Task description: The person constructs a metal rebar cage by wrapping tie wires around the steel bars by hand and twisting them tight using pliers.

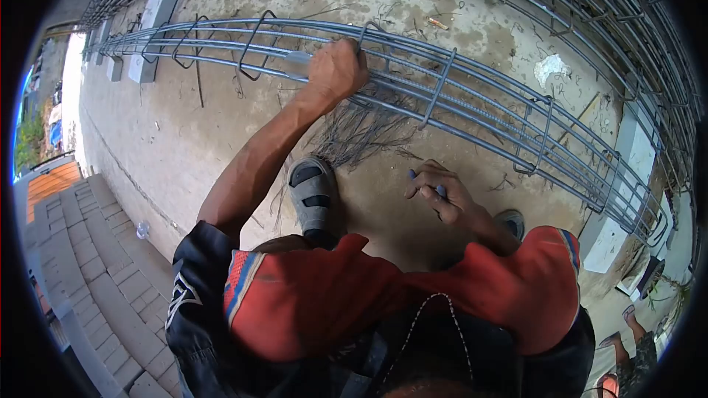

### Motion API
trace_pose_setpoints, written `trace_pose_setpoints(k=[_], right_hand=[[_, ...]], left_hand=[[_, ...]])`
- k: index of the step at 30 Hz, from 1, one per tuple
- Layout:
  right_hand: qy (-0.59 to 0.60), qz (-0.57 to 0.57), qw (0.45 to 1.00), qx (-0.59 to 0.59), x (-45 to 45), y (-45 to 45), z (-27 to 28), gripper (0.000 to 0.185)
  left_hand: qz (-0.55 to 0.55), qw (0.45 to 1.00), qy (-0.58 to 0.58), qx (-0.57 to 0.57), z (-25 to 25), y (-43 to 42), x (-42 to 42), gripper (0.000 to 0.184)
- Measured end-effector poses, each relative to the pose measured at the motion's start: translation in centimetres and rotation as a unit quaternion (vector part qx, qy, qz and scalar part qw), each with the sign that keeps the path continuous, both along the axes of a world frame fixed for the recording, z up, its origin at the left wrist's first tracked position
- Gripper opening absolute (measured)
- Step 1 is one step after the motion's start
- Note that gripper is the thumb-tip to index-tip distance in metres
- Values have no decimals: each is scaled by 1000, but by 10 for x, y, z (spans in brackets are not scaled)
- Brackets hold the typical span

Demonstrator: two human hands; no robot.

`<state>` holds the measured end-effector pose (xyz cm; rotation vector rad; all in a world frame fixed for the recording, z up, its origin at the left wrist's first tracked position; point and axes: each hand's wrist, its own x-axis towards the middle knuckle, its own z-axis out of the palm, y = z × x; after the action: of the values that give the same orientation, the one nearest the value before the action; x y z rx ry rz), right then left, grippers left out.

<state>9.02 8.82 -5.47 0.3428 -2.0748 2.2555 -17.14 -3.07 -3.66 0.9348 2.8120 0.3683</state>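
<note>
A long rebar cage [472, 88] of thin rods and square stirrups runs from left to right in front of me. My left hand [338, 70] is closed around its rods beside a stirrup; the fingertips are hidden. Nearer my body, below the cage, my right hand [446, 191] is wrapped round a tool with blue handles [441, 191], and the tool's head is hard to make out. Under the cage, near my left foot, lies a pile of thin tie wires [361, 129] on the concrete floor.
More rebar cages [612, 0] are stacked at the upper right. Pale blocks [150, 55] support the cage's left end, with another block [619, 214] at the right. Wire scraps and litter dot the floor. Another person's legs [627, 346] show at the lower right.
</note>
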Motion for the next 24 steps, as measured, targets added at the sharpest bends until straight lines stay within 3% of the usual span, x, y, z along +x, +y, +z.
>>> trace_pose_setpoints(k=[2,6,9,10,11,13,15,18,24], right_hand=[[12,-64,997,52,0,-3,-3,23],[-280,-120,953,0,-1,-5,29,20],[-288,-64,955,-3,-2,-6,15,35],[-279,-56,958,-36,-7,-2,15,24],[-239,-87,967,-8,-11,-9,22,25],[-185,-142,972,39,-24,-28,38,26],[-187,-214,958,33,-21,-56,49,27],[-201,-313,928,-7,-15,-92,41,28],[-247,-382,890,-24,0,-48,43,31]], left_hand=[[27,999,10,-23,2,-33,-36,24],[-52,992,119,-11,8,-61,-70,29],[-146,944,270,124,27,-33,-45,33],[-168,958,192,131,30,-16,-31,37],[-187,966,114,136,36,3,-13,41],[-205,971,-118,22,57,44,24,56],[-267,953,-140,37,26,66,49,55],[-273,949,-135,79,-4,76,55,55],[-248,957,-147,46,4,30,6,61]])
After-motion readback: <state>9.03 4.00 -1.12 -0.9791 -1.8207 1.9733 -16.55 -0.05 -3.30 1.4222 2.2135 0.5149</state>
